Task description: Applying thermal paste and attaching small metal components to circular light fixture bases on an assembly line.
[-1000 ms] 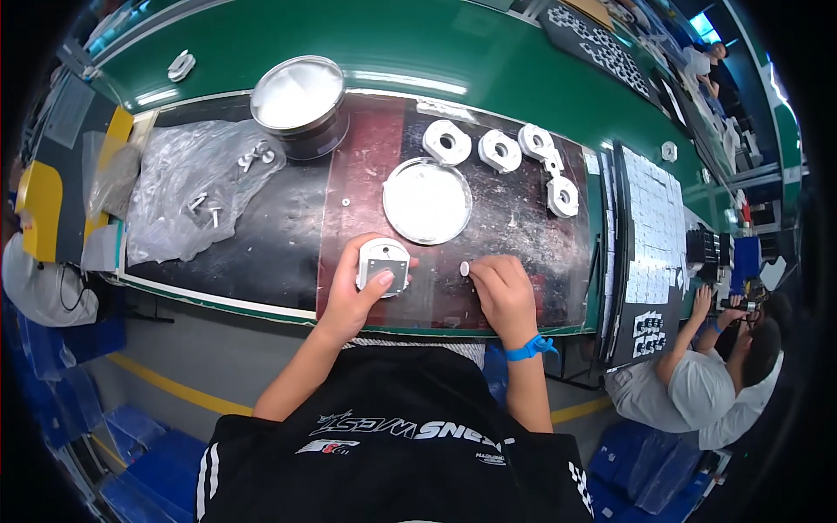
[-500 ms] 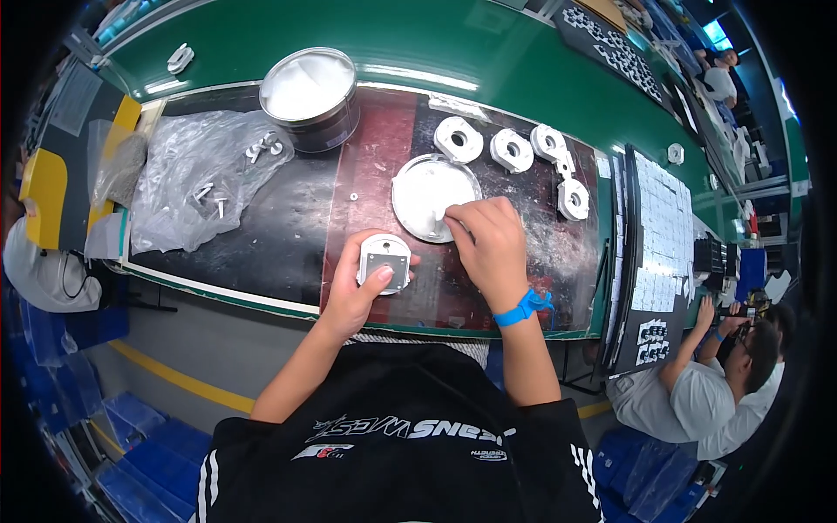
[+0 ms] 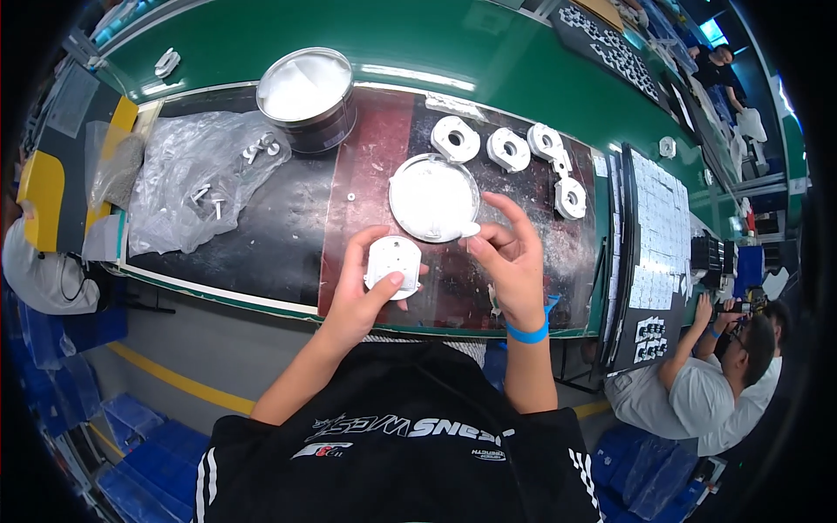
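Observation:
My left hand (image 3: 356, 292) is closed round a small white rounded housing (image 3: 392, 261), thumb on its face, above the table's front edge. My right hand (image 3: 516, 266) pinches a small white piece (image 3: 470, 230) between thumb and fingertips, at the near right rim of a round lid. This shallow lid (image 3: 392, 209) carries a smooth white substance, too bright to make out. What kind of part the small piece is cannot be told. Beyond the lid stand several white ring-shaped housings (image 3: 456, 139) with round openings.
A large round tin (image 3: 323, 135) with white contents stands at the back. Left of it lies a clear plastic bag (image 3: 179, 196) with white pins. At right lean dark boards (image 3: 654, 227) covered with white parts. Co-workers (image 3: 697, 383) sit beyond them. A tiny white ring (image 3: 351, 197) lies mid-table.
The housing in my left hand now shows a white face instead of a dark grey square. My right hand has drawn back from over the lid to its near right rim.

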Motion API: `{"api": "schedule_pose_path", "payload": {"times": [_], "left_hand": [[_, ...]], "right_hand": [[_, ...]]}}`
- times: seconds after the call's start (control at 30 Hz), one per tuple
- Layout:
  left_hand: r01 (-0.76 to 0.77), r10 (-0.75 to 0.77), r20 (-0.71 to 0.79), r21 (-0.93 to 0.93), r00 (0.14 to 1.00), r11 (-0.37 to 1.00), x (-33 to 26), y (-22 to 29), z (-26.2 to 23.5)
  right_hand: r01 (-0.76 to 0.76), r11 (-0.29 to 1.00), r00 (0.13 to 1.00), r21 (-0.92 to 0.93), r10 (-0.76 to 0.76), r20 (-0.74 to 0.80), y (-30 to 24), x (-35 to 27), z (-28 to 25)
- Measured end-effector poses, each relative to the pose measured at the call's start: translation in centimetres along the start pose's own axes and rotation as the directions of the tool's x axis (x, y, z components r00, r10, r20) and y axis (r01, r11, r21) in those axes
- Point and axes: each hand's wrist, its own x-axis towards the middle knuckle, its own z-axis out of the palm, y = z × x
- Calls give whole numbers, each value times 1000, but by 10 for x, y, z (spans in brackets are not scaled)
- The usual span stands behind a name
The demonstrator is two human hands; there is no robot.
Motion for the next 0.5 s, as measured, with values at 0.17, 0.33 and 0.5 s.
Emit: {"api": "schedule_pose_path", "payload": {"times": [0.17, 0.33, 0.5], "left_hand": [[52, -68, 111, 141, 992, 989, -2, 9, 26], [103, -130, 164, 165, 978, 981, -4, 12, 39], [118, -149, 178, 177, 973, 977, -4, 12, 42]], "right_hand": [[-8, 937, 1000, 349, 2, 18, 5, -12, 8], [-106, 873, 994, 475, 101, 35, 8, -16, 11], [-98, 885, 995, 455, 93, 33, 9, -19, 8]]}}
